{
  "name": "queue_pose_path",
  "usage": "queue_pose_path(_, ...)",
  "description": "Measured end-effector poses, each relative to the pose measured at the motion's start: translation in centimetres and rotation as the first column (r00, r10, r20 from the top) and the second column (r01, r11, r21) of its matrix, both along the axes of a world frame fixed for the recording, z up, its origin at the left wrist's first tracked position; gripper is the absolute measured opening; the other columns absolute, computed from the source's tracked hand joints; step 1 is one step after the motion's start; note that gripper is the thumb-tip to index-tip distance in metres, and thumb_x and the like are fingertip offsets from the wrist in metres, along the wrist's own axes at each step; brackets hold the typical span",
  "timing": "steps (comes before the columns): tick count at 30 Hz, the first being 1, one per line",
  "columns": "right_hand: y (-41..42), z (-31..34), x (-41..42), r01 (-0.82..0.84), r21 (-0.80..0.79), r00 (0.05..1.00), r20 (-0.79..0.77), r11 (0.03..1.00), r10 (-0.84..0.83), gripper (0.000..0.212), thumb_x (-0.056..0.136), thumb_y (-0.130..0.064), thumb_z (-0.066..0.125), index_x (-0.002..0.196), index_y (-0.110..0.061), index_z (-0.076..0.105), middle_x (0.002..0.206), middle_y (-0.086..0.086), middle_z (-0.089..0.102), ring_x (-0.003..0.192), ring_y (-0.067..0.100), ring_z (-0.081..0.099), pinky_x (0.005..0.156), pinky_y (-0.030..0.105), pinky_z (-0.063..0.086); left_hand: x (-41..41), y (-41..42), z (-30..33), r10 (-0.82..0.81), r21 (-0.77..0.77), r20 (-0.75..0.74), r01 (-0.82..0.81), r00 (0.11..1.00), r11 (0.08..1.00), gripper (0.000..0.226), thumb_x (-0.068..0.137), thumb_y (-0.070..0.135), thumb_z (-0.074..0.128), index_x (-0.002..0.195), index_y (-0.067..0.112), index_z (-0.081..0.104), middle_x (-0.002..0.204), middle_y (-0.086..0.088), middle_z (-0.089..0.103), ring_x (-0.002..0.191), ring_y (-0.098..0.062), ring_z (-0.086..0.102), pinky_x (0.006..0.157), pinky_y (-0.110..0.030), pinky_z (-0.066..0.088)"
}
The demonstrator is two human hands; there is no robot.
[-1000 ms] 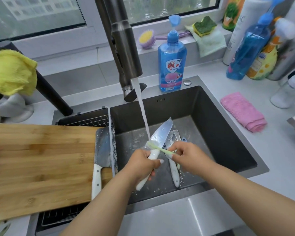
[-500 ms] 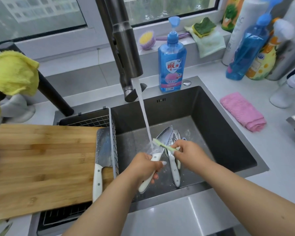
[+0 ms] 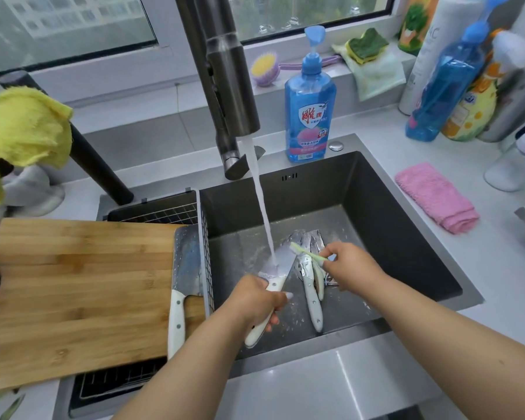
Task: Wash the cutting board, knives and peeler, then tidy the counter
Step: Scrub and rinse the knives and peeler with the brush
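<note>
Over sink (image 3: pixel 406 225), left hand (image 3: pixel 255 301) grips knife (image 3: pixel 281 262) under water.

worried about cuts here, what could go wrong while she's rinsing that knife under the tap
1. The left hand grips the wet knife by its white handle under running water; a slip could swing the blade toward the right hand, which holds a green brush right beside it.
2. More knives lie loose in the sink below both hands, easy to brush against.
3. The cleaver rests at the cutting board's edge and might get knocked.
</note>
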State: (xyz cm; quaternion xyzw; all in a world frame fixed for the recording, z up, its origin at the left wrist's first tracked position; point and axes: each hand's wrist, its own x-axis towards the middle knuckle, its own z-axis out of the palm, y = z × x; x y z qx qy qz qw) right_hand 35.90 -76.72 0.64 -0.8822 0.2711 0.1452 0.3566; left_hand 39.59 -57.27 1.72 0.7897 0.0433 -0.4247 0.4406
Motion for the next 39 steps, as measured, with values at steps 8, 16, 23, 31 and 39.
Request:
queue_pose_path(8, 1.0, 0.9, -0.3, -0.095, 0.027, 0.995, -0.011, 0.995, 0.096, 0.007, 0.089, -0.028, 0.058, 0.089, -0.028, 0.065, 0.069, -0.001, 0.063, 0.049, 0.012, 0.055, 0.048, 0.023, 0.044, 0.6, 0.3, 0.4, 0.008, 0.01, 0.008, -0.008, 1.0, 1.0, 0.024, 0.087, 0.019, 0.071, 0.082, 0.005, 0.052, 0.055, -0.008, 0.052, 0.036, -0.013, 0.047, 0.041, -0.022, 0.043)
queue_pose_path(16, 1.8, 1.9, -0.9, -0.18, 0.088, 0.98, -0.069, 0.98, 0.186, 0.005, 0.087, -0.029, 0.062, 0.083, -0.03, 0.065, 0.074, 0.003, 0.069, 0.046, 0.012, 0.054, 0.047, 0.021, 0.041, 0.6, 0.4, 0.5, -0.013, 0.024, 0.012, 0.012, 1.0, 1.0, 0.022, 0.087, 0.018, 0.071, 0.083, 0.005, 0.054, 0.053, -0.007, 0.052, 0.033, -0.012, 0.045, 0.04, -0.021, 0.042)
queue_pose_path(23, -1.2, 0.7, 2.2, -0.031, -0.04, 1.0, -0.007, 0.999, 0.031, 0.011, 0.087, -0.021, 0.057, 0.081, -0.027, 0.064, 0.072, 0.001, 0.066, 0.058, 0.02, 0.064, 0.054, 0.03, 0.051, 0.4, 0.3, 1.4, -0.093, 0.012, 0.046, 0.093, 0.995, 0.996, 0.02, 0.087, 0.018, 0.071, 0.086, 0.005, 0.055, 0.057, -0.009, 0.053, 0.035, -0.012, 0.047, 0.041, -0.022, 0.043)
queue_pose_path(31, -1.7, 0.9, 2.6, -0.045, -0.158, 0.999, 0.004, 0.986, 0.047, 0.01, 0.085, -0.022, 0.055, 0.086, -0.024, 0.064, 0.075, 0.001, 0.066, 0.065, 0.022, 0.063, 0.061, 0.031, 0.053, 0.6, 0.9, 1.3, -0.126, 0.041, 0.079, 0.123, 0.989, 0.992, 0.024, 0.084, 0.015, 0.073, 0.096, 0.002, 0.057, 0.055, -0.008, 0.054, 0.037, -0.014, 0.05, 0.041, -0.023, 0.044)
queue_pose_path(39, 3.6, 2.6, -1.2, -0.231, 0.028, 0.971, -0.051, 0.973, 0.232, 0.006, 0.089, -0.033, 0.057, 0.09, -0.032, 0.062, 0.073, -0.003, 0.063, 0.056, 0.011, 0.055, 0.052, 0.024, 0.04, 0.7, 1.2, 0.7, -0.163, 0.09, 0.109, 0.153, 0.981, 0.984, 0.02, 0.086, 0.014, 0.07, 0.083, 0.008, 0.051, 0.054, -0.005, 0.053, 0.032, -0.012, 0.047, 0.039, -0.023, 0.042)
